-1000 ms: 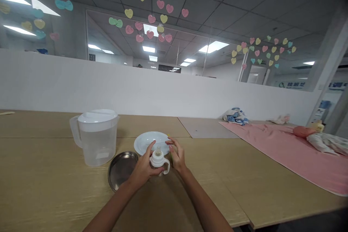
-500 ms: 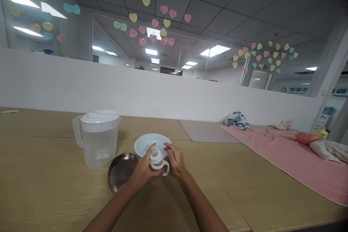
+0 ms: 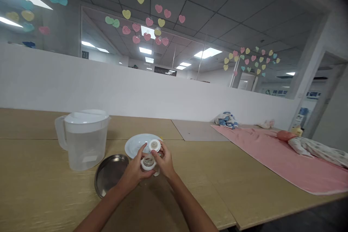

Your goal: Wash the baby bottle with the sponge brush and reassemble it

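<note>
My left hand (image 3: 133,169) is closed around a baby bottle (image 3: 148,161) with a white collar and handle; its round mouth is uncovered and faces up toward me. Just above and to the right, my right hand (image 3: 165,160) grips the white nipple cap (image 3: 154,145), which is apart from the bottle. Both hands are over the near side of a white bowl (image 3: 133,144). A metal tray (image 3: 104,177) with a rounded rim lies left of my left hand.
A clear lidded pitcher (image 3: 86,145) holding liquid stands at left. On the right, a pink cloth (image 3: 261,152) covers part of the wooden table (image 3: 195,188). A blue-and-white cloth (image 3: 226,120) lies crumpled near the white wall (image 3: 163,98).
The nipple cap has come off the bottle and is now in my right hand, which was apart from it before. The camera view has turned slightly right.
</note>
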### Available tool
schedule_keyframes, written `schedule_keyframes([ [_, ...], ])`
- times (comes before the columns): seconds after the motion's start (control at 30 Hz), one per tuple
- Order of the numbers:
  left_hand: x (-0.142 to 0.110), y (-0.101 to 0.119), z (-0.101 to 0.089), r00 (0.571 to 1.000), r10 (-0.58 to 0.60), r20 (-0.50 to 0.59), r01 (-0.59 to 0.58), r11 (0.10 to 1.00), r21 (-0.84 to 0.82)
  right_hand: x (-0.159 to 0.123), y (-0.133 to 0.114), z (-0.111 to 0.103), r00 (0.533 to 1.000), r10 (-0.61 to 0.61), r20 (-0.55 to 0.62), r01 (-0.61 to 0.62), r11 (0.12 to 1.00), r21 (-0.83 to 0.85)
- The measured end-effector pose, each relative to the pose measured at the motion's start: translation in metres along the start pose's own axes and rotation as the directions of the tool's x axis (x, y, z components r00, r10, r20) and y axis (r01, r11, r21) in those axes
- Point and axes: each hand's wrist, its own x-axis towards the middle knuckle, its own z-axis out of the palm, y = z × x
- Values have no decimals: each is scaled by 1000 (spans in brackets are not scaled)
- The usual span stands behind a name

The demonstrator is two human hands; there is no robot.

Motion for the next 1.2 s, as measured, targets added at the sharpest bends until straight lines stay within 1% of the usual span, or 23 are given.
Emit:
schedule_keyframes([
  [0.07,0,0,0,1000,8,-5,-8,1000,14,4,0,2,993,116,-26,-110,980,163],
  [0.13,0,-1,0,1000,20,-11,-19,999,25,10,-1,0,979,200,-47,-173,928,331],
  [0.2,0,-2,1,999,27,-16,-27,999,32,15,-1,-5,968,245,-59,-187,855,484],
  [0.27,0,-3,1,999,27,-21,-27,999,35,19,1,-12,961,268,-69,-177,786,592],
  [0.4,0,-3,1,1000,27,-9,-26,999,30,24,5,-21,949,302,-95,-159,714,682],
  [0.57,0,-3,1,999,35,11,-35,999,14,26,10,-21,937,320,-138,-123,674,729],
  [0.63,0,-3,1,999,42,7,-42,999,-2,26,13,-19,936,314,-157,-108,684,721],
  [0.73,-1,-3,1,999,39,10,-39,999,-6,24,24,-16,925,328,-193,-116,727,677],
  [0.83,-1,-2,0,999,30,22,-30,1000,0,23,37,-15,908,347,-233,-156,798,583],
  [0.9,-1,-2,-1,999,24,31,-24,1000,1,22,44,-15,907,333,-258,-174,854,491],
  [1.0,-1,-2,-1,999,15,34,-16,1000,7,20,49,-14,921,267,-285,-152,917,368],
  [1.1,0,-3,-1,999,15,32,-15,1000,5,18,49,-15,951,162,-263,-95,963,251],
  [1.2,-1,0,-1,999,13,34,-13,1000,18,16,47,-18,976,23,-217,-16,999,35],
])
